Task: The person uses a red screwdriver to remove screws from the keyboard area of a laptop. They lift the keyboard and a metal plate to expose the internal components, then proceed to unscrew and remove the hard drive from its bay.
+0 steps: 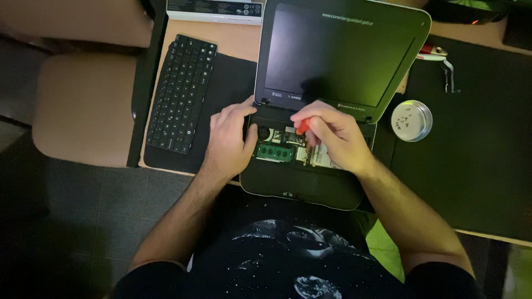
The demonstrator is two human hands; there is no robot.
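The opened laptop (pixel 310 182) sits at the table (pixel 238 39) edge right in front of me, its screen (pixel 332 55) tilted back behind the exposed base. My left hand (pixel 230 141) rests on the base's left side; my right hand (pixel 332 135) holds a screwdriver (pixel 302 127) over the memory module (pixel 274 153). The detached keyboard (pixel 180 94) lies to the left on a mat (pixel 227 88). A round tin (pixel 411 120) sits to the right, with pliers (pixel 443 61) behind it.

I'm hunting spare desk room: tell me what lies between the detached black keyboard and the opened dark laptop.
In the head view, only a strip of black mat lies between the detached black keyboard and the opened dark laptop; the left hand rests at its lower end.
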